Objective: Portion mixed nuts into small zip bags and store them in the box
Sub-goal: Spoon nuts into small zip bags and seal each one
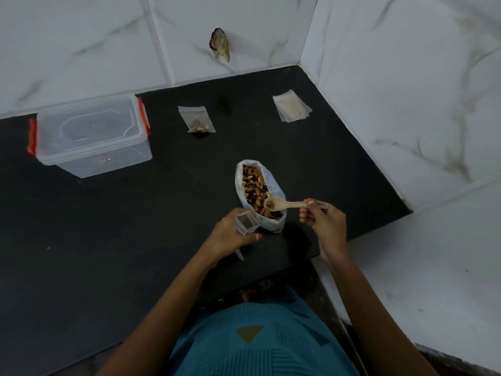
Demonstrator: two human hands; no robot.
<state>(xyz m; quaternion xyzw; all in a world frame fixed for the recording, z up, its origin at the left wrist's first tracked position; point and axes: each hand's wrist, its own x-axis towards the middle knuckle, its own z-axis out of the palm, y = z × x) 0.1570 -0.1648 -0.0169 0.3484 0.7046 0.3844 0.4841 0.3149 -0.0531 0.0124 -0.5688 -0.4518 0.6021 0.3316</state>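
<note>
An open white bag of mixed nuts (257, 185) lies on the black counter (135, 226) near its front edge. My right hand (324, 223) holds a pale wooden spoon (287, 204) by the handle, its bowl over the nuts with a few pieces in it. My left hand (233, 237) grips a small clear zip bag (245, 222), its mouth held open beside the nut bag. A filled small zip bag (197, 121) lies further back. A clear lidded box (90, 135) with red clips stands at the back left.
A stack of empty small zip bags (292, 109) lies at the back right near the marble wall corner. Marble tiles close off the back and right. The counter's front edge runs just below my hands.
</note>
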